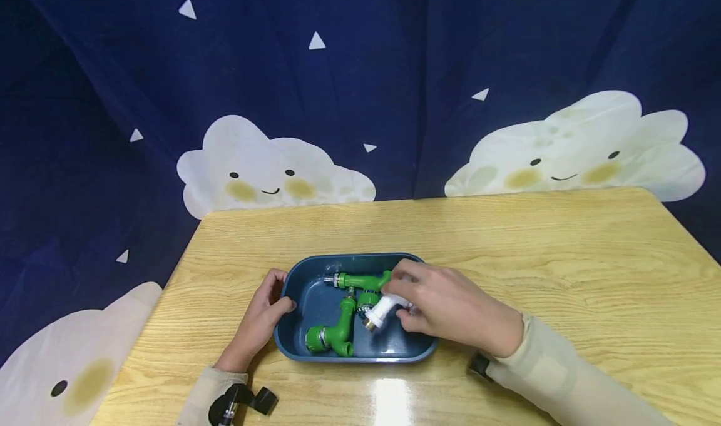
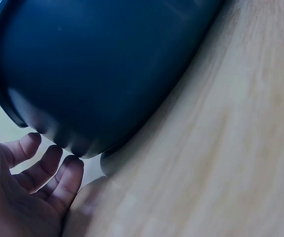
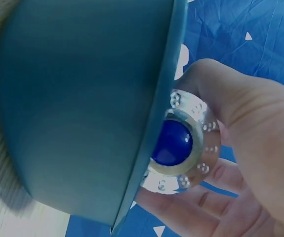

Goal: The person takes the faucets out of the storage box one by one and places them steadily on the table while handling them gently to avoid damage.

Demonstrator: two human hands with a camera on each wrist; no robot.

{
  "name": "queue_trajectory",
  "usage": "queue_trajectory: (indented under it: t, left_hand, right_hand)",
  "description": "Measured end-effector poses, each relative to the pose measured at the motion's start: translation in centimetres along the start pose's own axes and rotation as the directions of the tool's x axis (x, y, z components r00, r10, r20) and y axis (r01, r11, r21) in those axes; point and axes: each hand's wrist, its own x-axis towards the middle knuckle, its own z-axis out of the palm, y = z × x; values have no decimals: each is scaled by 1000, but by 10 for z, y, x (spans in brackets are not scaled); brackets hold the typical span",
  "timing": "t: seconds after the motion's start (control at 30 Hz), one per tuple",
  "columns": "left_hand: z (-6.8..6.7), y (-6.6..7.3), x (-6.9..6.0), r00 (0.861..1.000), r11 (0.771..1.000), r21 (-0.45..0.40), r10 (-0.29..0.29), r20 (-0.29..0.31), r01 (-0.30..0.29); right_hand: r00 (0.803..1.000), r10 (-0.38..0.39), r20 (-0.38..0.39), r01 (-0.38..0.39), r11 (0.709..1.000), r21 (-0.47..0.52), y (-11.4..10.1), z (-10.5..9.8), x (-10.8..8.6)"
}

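A dark blue plastic basin holds two green faucets. One green faucet lies across the back; the other green faucet lies towards the front left. My left hand grips the basin's left end, thumb over the rim and fingers against the outer wall. Inside the basin's right half, my right hand holds a white faucet with its brass threaded end tilted down to the left. From the right wrist view, its clear round handle with a blue centre cap shows between the thumb and fingers.
The basin stands on a light wood table. Behind the table hangs a dark blue curtain with printed clouds and white triangles. Black wrist straps sit on both sleeves.
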Motion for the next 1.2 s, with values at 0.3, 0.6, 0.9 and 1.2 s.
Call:
queue_trajectory:
  t: [0.3,0.6,0.9,1.2]
  left_hand:
    - [0,-1,1,1000,999,21,-26,0,26]
    - [-1,-2,1,1000,1000,21,-19,2,19]
    - [-1,-2,2,1000,1000,16,-18,9,18]
    - [-1,1,0,1000,1000,0,-4,14,4]
  right_hand:
    - [1000,1,-8,-1,1000,0,1,-1,0]
    - [999,-11,-44,11,1000,-12,3,-1,0]
    - [999,-7,-40,6,1000,-23,3,-2,0]
    - [1000,10,-29,-11,999,-31,3,-6,0]
